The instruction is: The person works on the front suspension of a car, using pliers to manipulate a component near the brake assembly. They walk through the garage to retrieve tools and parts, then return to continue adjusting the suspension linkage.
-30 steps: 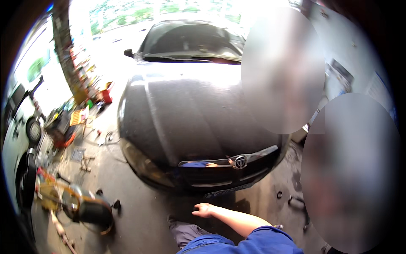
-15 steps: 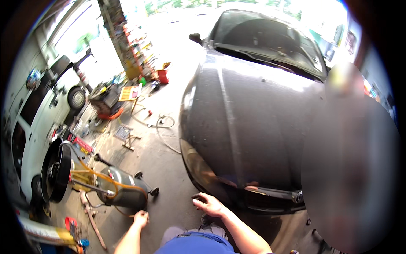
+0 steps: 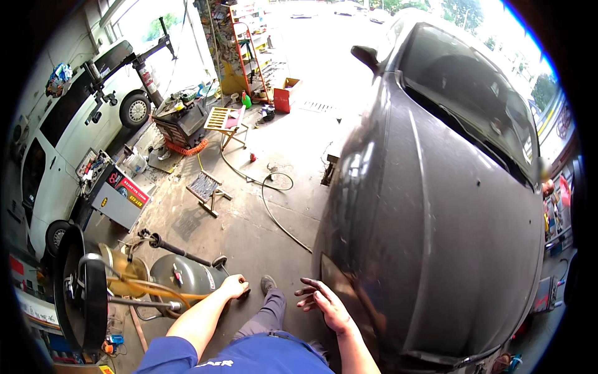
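Beyond the grey wheeled tank (image 3: 180, 269), my left hand (image 3: 234, 286) is closed, fingers curled down near the tank's end. Something dark shows under its fingers, too small to make out. My right hand (image 3: 325, 304) hangs beside the car's front corner, open and holding nothing, with dark smudges on its fingers. The dark grey car (image 3: 461, 237) fills the right side, its hood closed. A wide black round pan (image 3: 94, 302) stands on the tank's near side, with an orange-yellow hose (image 3: 149, 287) running across the tank.
A hose (image 3: 274, 215) curls over the concrete floor ahead. Past it stand a low folding stool (image 3: 205, 187), a wooden folding chair (image 3: 224, 119) and a red box (image 3: 285, 96). On the left are a grey machine cabinet (image 3: 121, 199) and a white vehicle (image 3: 75, 149).
I have stepped forward, between the tank and the car, and my view has turned left. My left hand has moved forward past the tank's end. The right hand's fingers have spread.
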